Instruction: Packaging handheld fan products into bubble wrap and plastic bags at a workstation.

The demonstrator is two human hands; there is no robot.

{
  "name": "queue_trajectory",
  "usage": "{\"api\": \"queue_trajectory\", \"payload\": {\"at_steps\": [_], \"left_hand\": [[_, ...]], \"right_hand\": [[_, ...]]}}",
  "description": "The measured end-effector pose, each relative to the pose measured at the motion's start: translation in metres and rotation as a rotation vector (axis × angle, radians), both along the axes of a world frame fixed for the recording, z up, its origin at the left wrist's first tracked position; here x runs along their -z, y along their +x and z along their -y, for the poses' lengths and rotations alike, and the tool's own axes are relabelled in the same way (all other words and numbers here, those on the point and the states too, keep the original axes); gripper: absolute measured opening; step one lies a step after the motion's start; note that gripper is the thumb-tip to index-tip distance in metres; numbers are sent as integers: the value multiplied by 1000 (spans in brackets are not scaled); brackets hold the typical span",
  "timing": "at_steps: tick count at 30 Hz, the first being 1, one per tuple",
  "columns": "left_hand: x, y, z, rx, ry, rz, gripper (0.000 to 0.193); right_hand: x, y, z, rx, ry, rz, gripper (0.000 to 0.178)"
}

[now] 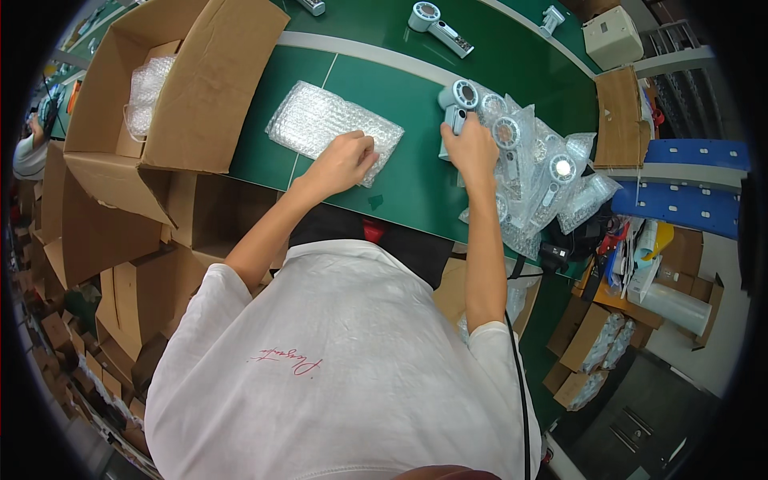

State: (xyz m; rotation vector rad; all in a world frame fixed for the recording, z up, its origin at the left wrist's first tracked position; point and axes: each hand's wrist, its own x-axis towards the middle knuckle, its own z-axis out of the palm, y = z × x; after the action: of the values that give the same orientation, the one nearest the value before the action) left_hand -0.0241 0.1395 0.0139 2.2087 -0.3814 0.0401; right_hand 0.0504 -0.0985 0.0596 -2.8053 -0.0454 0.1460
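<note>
Fan [458, 102] is grasped in the right grip [472, 150], with bagged fans [509, 134] immediately right of that grip and 1 bubble-wrap bag [320, 118] on the table [410, 192] under the curled left grip [346, 164], whose closure on it cannot be determined.

Packing workshop — identified by the green-topped bench [416, 194], the open cardboard carton [214, 88], the flat bubble-wrap pouch [324, 120], the pile of bagged handheld devices [534, 164], and a matching unbagged unit [442, 30] beyond.
</note>
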Motion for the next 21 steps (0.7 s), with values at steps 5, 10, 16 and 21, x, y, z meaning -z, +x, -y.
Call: {"api": "queue_trajectory", "payload": {"at_steps": [5, 10, 16, 21], "left_hand": [[4, 0, -12, -16, -195, -117, 11], [19, 4, -17, -35, -507, -209, 15], [25, 11, -31, -172, -1030, -612, 15], [20, 12, -34, -205, -1152, -625, 8]], "right_hand": [[11, -42, 8, 85, 1405, -454, 44], [39, -96, -35, 59, 1921, -610, 53], [50, -115, -46, -95, 1116, -222, 62], [51, -111, -29, -434, 642, 179, 63]]}}
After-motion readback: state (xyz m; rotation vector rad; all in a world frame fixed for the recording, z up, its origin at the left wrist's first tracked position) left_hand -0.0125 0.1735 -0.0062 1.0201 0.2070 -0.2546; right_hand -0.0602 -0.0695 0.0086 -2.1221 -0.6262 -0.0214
